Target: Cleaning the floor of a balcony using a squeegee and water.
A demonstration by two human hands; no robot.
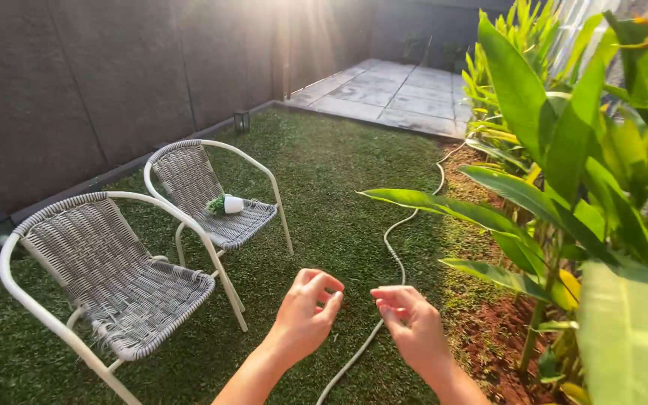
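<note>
A small walled yard of green turf [324,180] fills the frame, with grey paving at the upper middle and a dark wall along the left. Two woven chairs stand at left — the near chair [114,277] bare, the far chair [204,191] carrying a tipped little white pot [228,204] on its seat. A pale hose [397,259] snakes along the plant bed [594,195] at right, passing under the hands. The left hand [305,315] and right hand [412,324] hover low centre, fingers curled loosely, grasping nothing I can see.
</note>
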